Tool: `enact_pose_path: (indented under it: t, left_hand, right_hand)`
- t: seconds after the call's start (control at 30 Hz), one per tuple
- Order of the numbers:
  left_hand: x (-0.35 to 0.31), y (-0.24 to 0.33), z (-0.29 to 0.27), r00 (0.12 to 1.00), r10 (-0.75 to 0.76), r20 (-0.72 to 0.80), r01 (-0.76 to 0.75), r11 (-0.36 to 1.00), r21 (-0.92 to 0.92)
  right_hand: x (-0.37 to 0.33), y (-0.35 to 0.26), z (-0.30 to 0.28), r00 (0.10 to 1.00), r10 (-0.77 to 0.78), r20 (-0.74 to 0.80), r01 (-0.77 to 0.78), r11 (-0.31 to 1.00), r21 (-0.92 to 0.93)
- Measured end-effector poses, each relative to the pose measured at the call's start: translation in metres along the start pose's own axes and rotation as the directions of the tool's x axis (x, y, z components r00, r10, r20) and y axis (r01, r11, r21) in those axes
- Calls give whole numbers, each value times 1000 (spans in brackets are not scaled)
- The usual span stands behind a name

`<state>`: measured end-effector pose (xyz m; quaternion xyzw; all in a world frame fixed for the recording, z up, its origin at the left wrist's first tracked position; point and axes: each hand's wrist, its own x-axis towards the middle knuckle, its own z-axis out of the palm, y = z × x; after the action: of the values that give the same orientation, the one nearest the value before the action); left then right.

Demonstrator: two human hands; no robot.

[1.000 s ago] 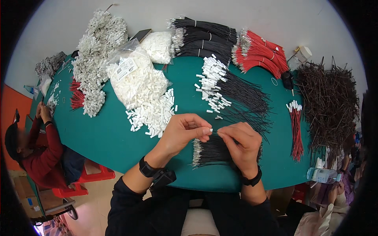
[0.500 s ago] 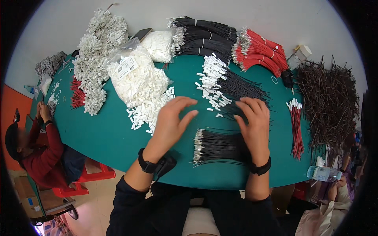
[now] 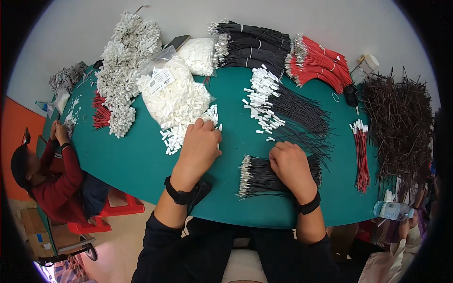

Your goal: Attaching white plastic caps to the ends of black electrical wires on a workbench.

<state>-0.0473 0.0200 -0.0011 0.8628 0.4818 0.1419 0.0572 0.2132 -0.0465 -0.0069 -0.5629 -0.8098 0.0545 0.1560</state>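
My left hand (image 3: 198, 148) is closed, its fingertips down at the near right edge of a heap of loose white plastic connector housings (image 3: 172, 138). What its fingers pinch is hidden. Over a row of black wires with metal terminal ends (image 3: 257, 177) rests my right hand (image 3: 295, 167), fingers curled down at the row's upper edge; anything in them is hidden. Beyond it lies a fanned pile of black wires (image 3: 302, 111) with white housings (image 3: 264, 94) on their left ends.
Behind the heap stands a clear bag of white housings (image 3: 177, 96). Tied black bundles (image 3: 257, 45) and red wire bundles (image 3: 321, 66) line the back. At right are a small red bundle (image 3: 361, 160), a brown wire tangle (image 3: 396, 127) and a plastic bottle (image 3: 394, 210). A co-worker (image 3: 56, 184) sits at left.
Both hands have closed from an open pose. The left has come down onto the white housings' edge; the right has moved left and down onto the black wires. The view has shifted slightly.
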Motion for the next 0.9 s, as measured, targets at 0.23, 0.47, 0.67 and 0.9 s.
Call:
enact_pose_path:
  t: [0.23, 0.47, 0.67, 0.9]
  left_hand:
    - [5, -4, 5, 999, 11, -42, -14, 997, -81]
    - [3, -4, 2, 999, -8, 53, 6, 999, 36]
    - [7, -4, 8, 1000, 6, 8, -6, 999, -50]
    - [7, 0, 8, 996, -89, -3, 86, 970, -228]
  right_hand:
    - [2, -3, -6, 998, 15, -59, -8, 992, 129]
    - [-1, 0, 0, 998, -5, 68, -3, 993, 119]
    - [1, -1, -8, 1000, -7, 11, 4, 981, 196]
    - [0, -7, -27, 985, 171, -29, -96, 679, 728]
